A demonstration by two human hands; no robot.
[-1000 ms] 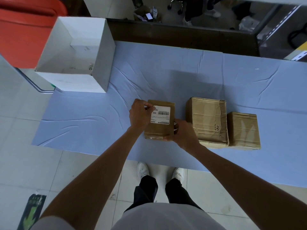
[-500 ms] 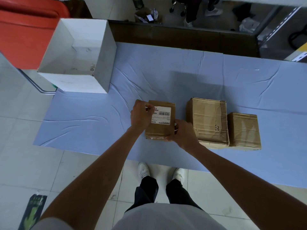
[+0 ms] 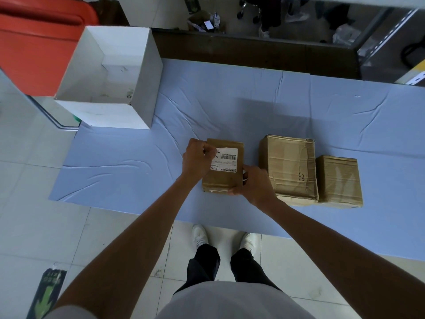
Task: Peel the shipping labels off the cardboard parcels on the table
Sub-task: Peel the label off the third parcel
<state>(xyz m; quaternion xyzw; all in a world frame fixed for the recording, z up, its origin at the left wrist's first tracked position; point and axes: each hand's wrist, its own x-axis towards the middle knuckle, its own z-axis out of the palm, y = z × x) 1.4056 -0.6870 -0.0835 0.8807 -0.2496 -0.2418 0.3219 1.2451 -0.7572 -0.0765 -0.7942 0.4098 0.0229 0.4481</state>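
Seen from the head camera, looking down over the person's arms, three cardboard parcels sit in a row on the near half of the table [image 3: 128,171], which is covered with a creased pale blue cloth.

The left parcel [image 3: 224,180] is the one being worked on. A white shipping label [image 3: 226,161] with a barcode lies on its top face, toward the far end. The left hand [image 3: 197,161] is curled at the label's left edge, thumb and forefinger pinching it near the far left corner; that side of the label is partly hidden behind the fingers, so I cannot tell how much of it has lifted. The right hand [image 3: 255,185] grips the parcel's near right corner, fingers wrapped down the right side and thumb along the near edge.

Just to the right, apart from the held one, stands the larger middle parcel [image 3: 287,166], dented and taped. The small right parcel [image 3: 338,180] touches its right side. No label shows on the top of either.

At the table's far left corner stands an open white box [image 3: 147,88], with a red container [image 3: 34,42] beyond it. Below the table edge are the person's white shoes [image 3: 200,236] on a tiled floor, and a green arrow sticker [image 3: 49,293] lies at the lower left.
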